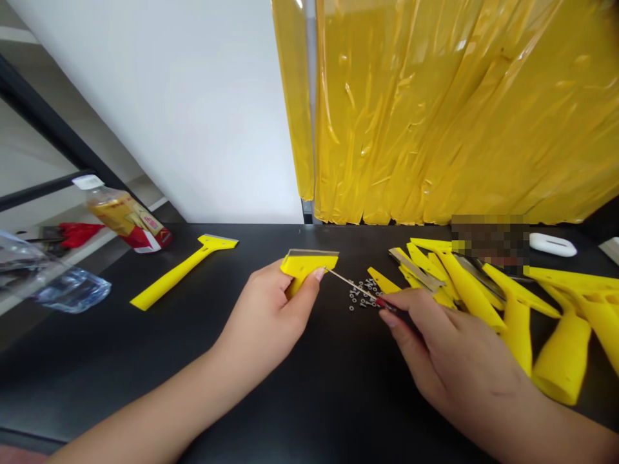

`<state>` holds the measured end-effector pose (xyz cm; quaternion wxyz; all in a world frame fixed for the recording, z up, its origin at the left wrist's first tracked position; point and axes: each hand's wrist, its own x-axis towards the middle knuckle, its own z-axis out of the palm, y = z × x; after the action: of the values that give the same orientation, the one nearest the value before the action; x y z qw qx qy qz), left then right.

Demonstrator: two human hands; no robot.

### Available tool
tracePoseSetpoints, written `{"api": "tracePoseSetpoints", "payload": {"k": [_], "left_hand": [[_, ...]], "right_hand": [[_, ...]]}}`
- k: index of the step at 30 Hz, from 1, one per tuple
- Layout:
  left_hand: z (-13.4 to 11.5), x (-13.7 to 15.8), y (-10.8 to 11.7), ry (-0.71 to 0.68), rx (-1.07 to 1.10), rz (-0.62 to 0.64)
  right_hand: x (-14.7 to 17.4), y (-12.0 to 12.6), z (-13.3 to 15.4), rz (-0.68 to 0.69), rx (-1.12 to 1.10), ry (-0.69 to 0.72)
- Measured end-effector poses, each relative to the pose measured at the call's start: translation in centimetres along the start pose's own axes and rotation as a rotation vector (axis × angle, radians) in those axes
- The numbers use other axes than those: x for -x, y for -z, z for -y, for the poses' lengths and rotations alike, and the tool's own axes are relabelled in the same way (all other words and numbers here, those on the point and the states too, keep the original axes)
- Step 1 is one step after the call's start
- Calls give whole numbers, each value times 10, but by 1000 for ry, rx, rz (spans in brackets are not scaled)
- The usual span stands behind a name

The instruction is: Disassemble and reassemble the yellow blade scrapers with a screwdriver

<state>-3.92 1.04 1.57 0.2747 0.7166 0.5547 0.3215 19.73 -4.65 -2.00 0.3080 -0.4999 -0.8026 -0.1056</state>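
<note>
My left hand point(273, 309) is closed around a yellow scraper point(304, 265), whose head points away from me with a thin metal blade point(314, 252) along its far edge. In my right hand point(449, 348) is a screwdriver point(355, 285) with a thin shaft and a red and dark handle. Its tip meets the right part of the scraper head, close to my left thumb. Small nuts or screws point(362, 299) lie scattered on the black table below the shaft. Another yellow scraper point(178, 270) with a blade fitted rests at the left.
At the right lies a pile of yellow scraper handles point(517, 322), flat yellow plates point(384, 281) and loose blades point(418, 269). A white case point(552, 245) sits behind it. Drink bottle point(126, 216) and clear bottle point(68, 283) stand or lean left. Yellow film point(435, 116) hangs behind the table.
</note>
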Motion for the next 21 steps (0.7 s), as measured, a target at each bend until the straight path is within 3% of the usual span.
{"api": "tracePoseSetpoints", "payload": {"k": [14,16,21], "left_hand": [[3,1,-3,-92,-47,-12],[3,0,-4,-141,-54,-19],[1,3,-5,-233,-43,-42]], "right_hand": [[-3,3,-2,32,12,39],[-1,2,-1,124,-178,-108],[0,-1,2,352,-823,-658]]}}
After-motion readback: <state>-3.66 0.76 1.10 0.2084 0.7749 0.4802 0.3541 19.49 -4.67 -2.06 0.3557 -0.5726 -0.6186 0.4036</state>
